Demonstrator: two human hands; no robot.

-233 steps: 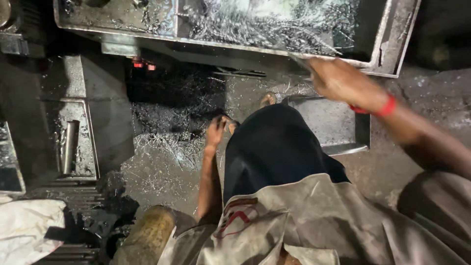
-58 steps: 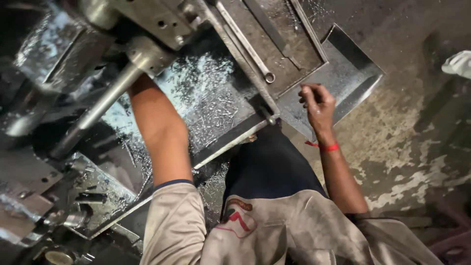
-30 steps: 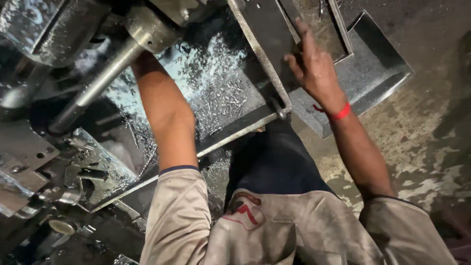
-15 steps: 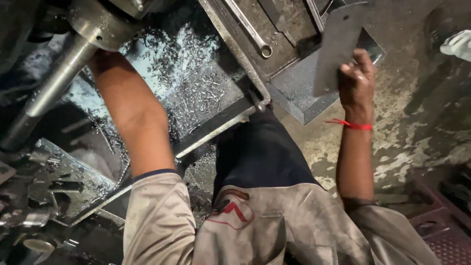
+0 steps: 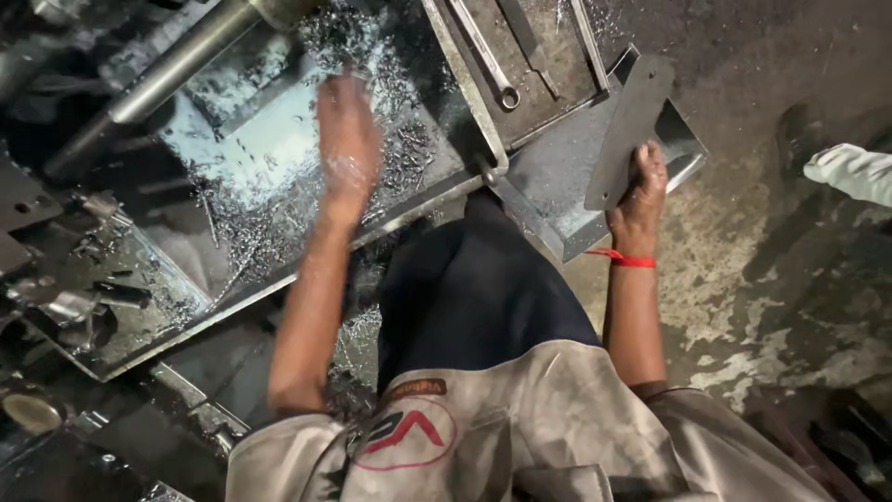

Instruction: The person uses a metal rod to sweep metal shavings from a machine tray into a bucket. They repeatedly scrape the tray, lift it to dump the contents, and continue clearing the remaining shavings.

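The flat metal plate [image 5: 630,130] in the right hand [image 5: 641,191] is dull dark grey, and a thin red thread [image 5: 621,259] circles that wrist. Bright silver shavings [image 5: 232,214] glitter over the blackish-grey tray [image 5: 149,344] under the left hand [image 5: 347,149]. The steel bar [image 5: 186,60] is pale grey. The shirt [image 5: 520,437] is beige with a red and white round badge. The trousers [image 5: 474,297] are dark navy. The floor [image 5: 771,279] is brown-grey with pale blotches.
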